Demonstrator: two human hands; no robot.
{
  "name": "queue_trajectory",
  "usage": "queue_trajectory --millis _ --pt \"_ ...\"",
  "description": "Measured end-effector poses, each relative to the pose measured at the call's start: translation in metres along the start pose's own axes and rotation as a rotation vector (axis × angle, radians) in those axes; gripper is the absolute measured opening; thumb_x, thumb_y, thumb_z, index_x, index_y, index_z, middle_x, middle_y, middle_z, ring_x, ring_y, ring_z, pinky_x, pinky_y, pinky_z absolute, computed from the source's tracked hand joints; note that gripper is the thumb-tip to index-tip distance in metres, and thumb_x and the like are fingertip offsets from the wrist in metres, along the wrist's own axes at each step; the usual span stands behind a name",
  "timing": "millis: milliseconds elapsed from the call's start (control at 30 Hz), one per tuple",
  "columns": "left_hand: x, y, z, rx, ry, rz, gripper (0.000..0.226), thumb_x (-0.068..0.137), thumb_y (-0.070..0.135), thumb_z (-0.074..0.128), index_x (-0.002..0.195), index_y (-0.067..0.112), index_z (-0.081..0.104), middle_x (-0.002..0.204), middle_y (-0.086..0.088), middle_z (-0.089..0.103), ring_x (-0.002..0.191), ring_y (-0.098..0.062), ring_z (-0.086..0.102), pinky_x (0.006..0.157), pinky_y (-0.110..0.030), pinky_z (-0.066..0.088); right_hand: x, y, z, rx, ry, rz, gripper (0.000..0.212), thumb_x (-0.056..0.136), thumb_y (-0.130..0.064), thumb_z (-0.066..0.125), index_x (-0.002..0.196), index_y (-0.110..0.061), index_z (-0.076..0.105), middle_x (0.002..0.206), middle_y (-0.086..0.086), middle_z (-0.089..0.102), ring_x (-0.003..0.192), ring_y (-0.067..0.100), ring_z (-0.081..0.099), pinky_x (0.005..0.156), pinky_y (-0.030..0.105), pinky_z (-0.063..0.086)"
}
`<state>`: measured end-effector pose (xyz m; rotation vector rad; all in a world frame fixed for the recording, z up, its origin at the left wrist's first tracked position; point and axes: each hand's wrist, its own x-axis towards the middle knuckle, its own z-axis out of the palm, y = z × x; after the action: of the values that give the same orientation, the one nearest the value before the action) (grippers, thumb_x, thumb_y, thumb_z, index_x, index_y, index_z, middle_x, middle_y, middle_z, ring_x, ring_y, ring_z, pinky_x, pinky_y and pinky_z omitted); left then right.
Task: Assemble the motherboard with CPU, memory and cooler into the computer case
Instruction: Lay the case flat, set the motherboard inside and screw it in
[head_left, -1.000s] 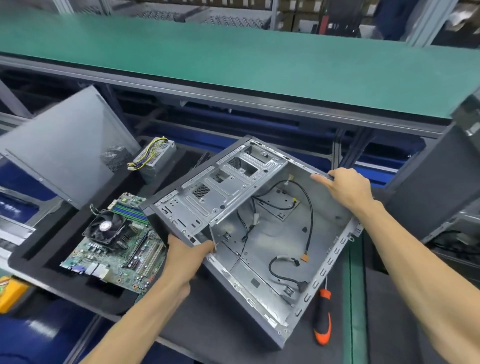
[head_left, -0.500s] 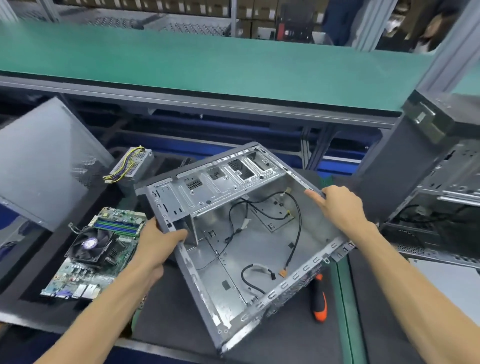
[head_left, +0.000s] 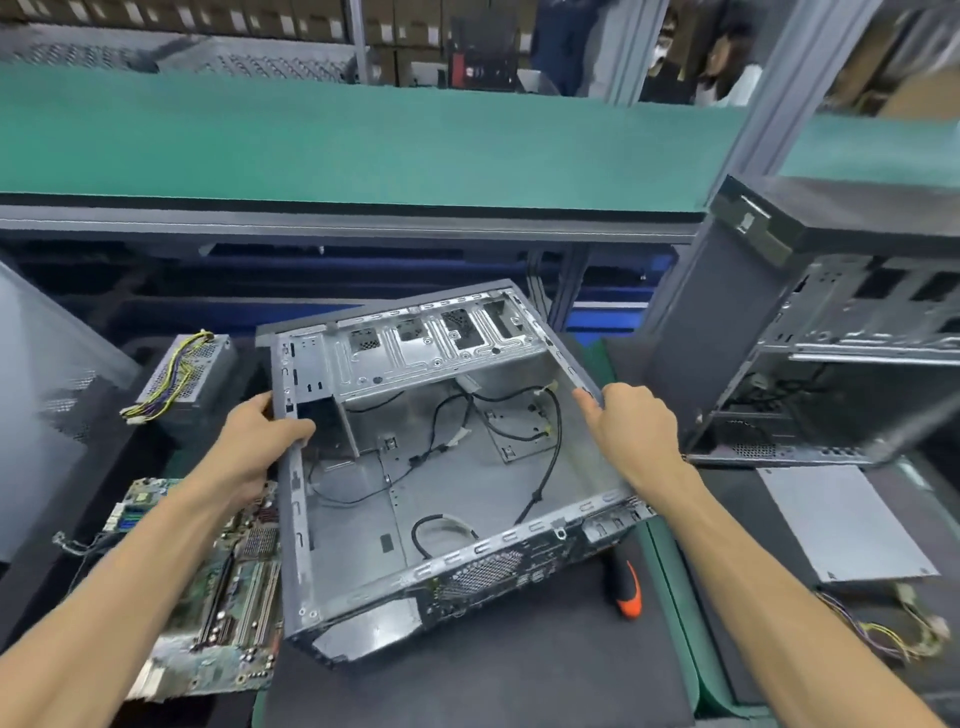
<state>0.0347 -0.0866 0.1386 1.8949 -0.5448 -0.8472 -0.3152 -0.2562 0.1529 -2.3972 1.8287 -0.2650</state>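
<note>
So the computer case (head_left: 447, 467) is lying open side up on the dark mat (head_left: 467, 686) in the middle of the bench, turned a bit so one corner points at the near edge. Both hands are on it. The left hand (head_left: 254, 441) grips the case's left rim, thumb hooked over the top edge into the opening and the fingers curled around the outside. The right hand (head_left: 631, 426) is clamped on the right rim, fingers wrapped over the metal lip.

Inside the case there's just bare metal floor with a few loose black cables (head_left: 545, 447) snaking around, and the drive cage (head_left: 441, 345) sits along the far wall.

The motherboard (head_left: 228, 587) is out of the case, lying flat just to the left of it, partly under the left forearm. I can see its slots, but the arm blocks the rest, so I can't tell about the cooler from here.

Other stuff: a power supply (head_left: 189, 376) with a bundle of yellow and black wires toward the far left, a grey side panel (head_left: 47, 415) leaning at the left edge, and a screwdriver (head_left: 626, 587) with an orange and black handle poking out just beside the case's near right corner. On the right side of the bench another open case (head_left: 831, 358) stands upright, with a flat grey panel (head_left: 841, 525) lying in front of it.
</note>
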Motion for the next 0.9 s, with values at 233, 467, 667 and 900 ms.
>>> queue_trajectory --millis 233,467,667,900 --pt "0.037 0.013 0.004 0.054 -0.127 0.038 0.035 0.081 -0.008 0.064 0.093 0.024 0.062 0.078 -0.011 0.062 0.064 -0.022 0.054 0.056 -0.031 0.048 -0.011 -0.004 -0.002 0.008 -0.014 0.12 0.053 0.104 -0.052 0.042 0.073 -0.01 0.05 0.069 0.002 0.051 0.066 0.029 0.051 0.058 0.035 0.035" --pt "0.065 0.015 0.008 0.057 -0.189 0.046 0.038 0.08 -0.011 0.064 0.093 0.025 0.064 0.072 -0.01 0.062 0.06 -0.02 0.053 0.057 -0.03 0.049 -0.023 -0.012 0.007 0.032 -0.015 0.202 0.055 0.104 -0.051 0.043 0.073 -0.007 0.052 0.077 0.01 0.063 0.068 0.031 0.054 0.06 0.035 0.04" --pt "0.075 0.008 0.009 0.041 -0.185 0.047 0.047 0.08 -0.01 0.064 0.1 0.033 0.064 0.075 -0.011 0.064 0.062 -0.021 0.055 0.056 -0.031 0.053 -0.032 -0.016 0.022 0.113 0.009 0.248 0.054 0.103 -0.049 0.046 0.069 -0.007 0.046 0.066 0.007 0.055 0.058 0.028 0.045 0.052 0.035 0.031" --pt "0.058 -0.009 0.021 0.09 -0.096 0.128 0.067 0.086 0.002 0.067 0.142 0.028 0.043 0.102 0.01 0.064 0.086 -0.013 0.065 0.065 -0.025 0.047 -0.025 -0.009 0.029 0.122 0.015 0.313 0.053 0.096 -0.061 0.049 0.074 -0.013 0.054 0.065 -0.001 0.06 0.064 0.026 0.059 0.057 0.032 0.038"
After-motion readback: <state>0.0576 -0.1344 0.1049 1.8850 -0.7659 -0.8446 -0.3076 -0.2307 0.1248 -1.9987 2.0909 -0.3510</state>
